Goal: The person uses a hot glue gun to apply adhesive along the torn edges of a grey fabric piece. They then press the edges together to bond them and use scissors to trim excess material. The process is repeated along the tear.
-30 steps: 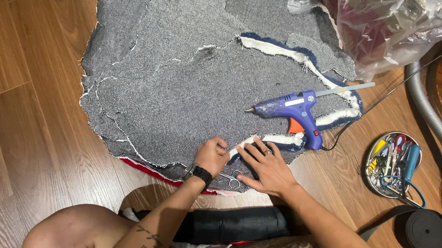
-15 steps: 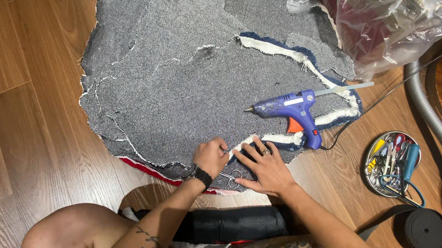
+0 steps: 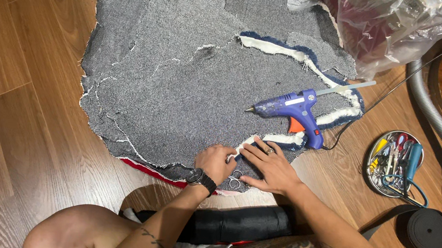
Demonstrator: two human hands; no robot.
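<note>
A large grey woven fabric backing (image 3: 193, 76) lies flat on the wooden floor, with white and blue edging along its right rim. My left hand (image 3: 215, 162), with a black watch on the wrist, presses down on the fabric's near edge, fingers curled. My right hand (image 3: 271, 167) lies flat beside it, fingers spread over the edge strip. Small scissors (image 3: 234, 180) rest between the two hands. A blue glue gun (image 3: 294, 111) with an orange trigger lies on the fabric just beyond my right hand.
A round tin of small tools (image 3: 396, 162) sits on the floor at right. Near it are a roll of black tape (image 3: 430, 232), a grey vacuum hose (image 3: 435, 118) and a plastic-wrapped bundle (image 3: 398, 28). A black roll (image 3: 242, 227) lies across my lap.
Both hands stay pressed on the near edge of the fabric; the fingers have shifted only slightly. The glue gun has not moved.
</note>
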